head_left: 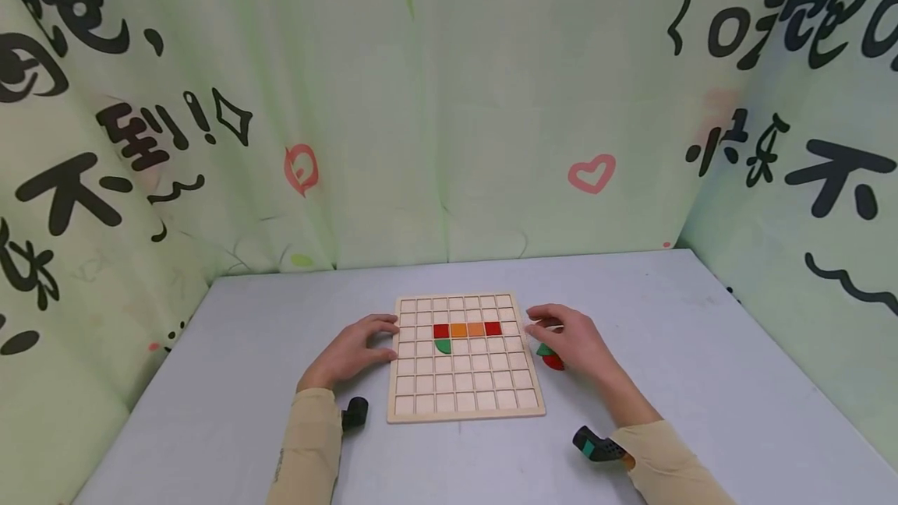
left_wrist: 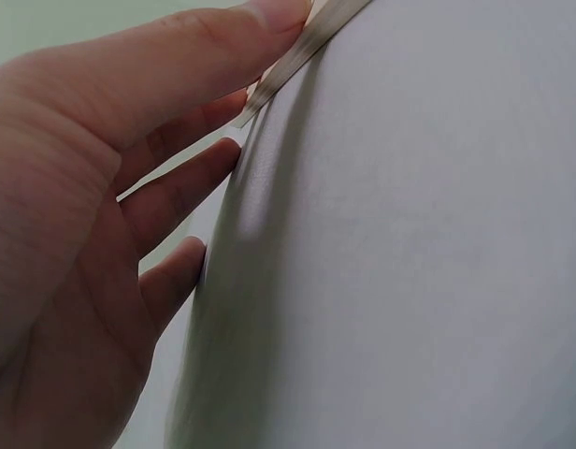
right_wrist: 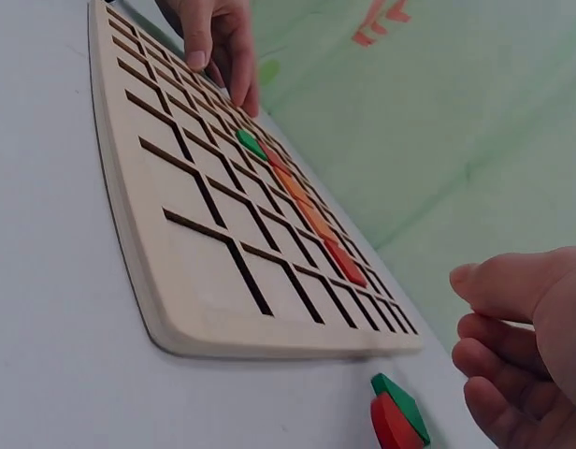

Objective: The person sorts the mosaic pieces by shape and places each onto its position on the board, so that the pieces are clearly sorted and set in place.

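Note:
A wooden grid board (head_left: pixel 463 402) lies flat on the table. A red square tile (head_left: pixel 440 331), two orange tiles (head_left: pixel 466 330) and another red tile (head_left: pixel 493 329) fill a row of its cells. Just below the left red one sits a green quarter-round tile (head_left: pixel 443 346). My left hand (head_left: pixel 354 351) rests thumb and fingertips against the board's left edge. Beside the right edge, my right hand (head_left: pixel 574 340) hovers with loosely bent fingers and nothing visible between them. Close under it lie a loose green piece (right_wrist: pixel 402 402) and a red piece (right_wrist: pixel 391 426), overlapping in the right wrist view.
The table (head_left: pixel 281 318) has a pale cover. Light green curtains (head_left: pixel 491 100) with black characters and heart drawings enclose it at the back and both sides. Black wrist devices (head_left: pixel 596 445) are strapped on both forearms.

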Demonstrator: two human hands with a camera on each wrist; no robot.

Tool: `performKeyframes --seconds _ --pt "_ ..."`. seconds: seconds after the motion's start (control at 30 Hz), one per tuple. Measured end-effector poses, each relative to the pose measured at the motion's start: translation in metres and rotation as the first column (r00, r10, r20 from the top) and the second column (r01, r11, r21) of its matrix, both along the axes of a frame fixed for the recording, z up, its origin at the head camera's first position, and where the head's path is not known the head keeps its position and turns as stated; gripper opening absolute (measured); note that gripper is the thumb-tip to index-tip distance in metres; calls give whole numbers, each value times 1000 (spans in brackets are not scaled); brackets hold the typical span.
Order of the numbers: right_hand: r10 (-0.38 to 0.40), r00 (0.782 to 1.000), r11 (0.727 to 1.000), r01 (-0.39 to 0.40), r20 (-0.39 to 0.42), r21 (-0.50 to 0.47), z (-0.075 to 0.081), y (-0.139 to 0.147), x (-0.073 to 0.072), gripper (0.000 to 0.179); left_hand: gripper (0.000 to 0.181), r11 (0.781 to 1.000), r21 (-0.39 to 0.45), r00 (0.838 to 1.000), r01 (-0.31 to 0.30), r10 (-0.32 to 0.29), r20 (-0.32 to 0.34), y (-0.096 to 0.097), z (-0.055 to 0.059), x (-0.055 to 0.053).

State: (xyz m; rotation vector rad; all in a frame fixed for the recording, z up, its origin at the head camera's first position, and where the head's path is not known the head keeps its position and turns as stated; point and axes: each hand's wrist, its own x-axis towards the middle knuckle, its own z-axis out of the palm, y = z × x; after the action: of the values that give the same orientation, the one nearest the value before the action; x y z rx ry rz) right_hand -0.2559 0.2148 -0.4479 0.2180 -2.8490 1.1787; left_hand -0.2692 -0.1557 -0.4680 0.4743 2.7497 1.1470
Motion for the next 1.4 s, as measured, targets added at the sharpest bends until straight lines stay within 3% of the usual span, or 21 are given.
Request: performKeyframes --seconds 0.33,0.6,1.03,1.4 --pt "-36 999 999 36 18 24 1 35 11 40 41 1000 1 1000 1 -1 7 0 1 0" --pt "-18 999 999 16 35 34 -3 46 16 39 40 1000 1 1000 8 -8 -7 0 1 0" --pt "29 1000 999 -29 6 42 -10 34 12 32 40 1000 4 1000 5 -5 -3 0 0 0" --pt "79 995 986 -70 -58 151 -16 19 5 21 40 1000 10 1000 0 0 6 0 0 -1"
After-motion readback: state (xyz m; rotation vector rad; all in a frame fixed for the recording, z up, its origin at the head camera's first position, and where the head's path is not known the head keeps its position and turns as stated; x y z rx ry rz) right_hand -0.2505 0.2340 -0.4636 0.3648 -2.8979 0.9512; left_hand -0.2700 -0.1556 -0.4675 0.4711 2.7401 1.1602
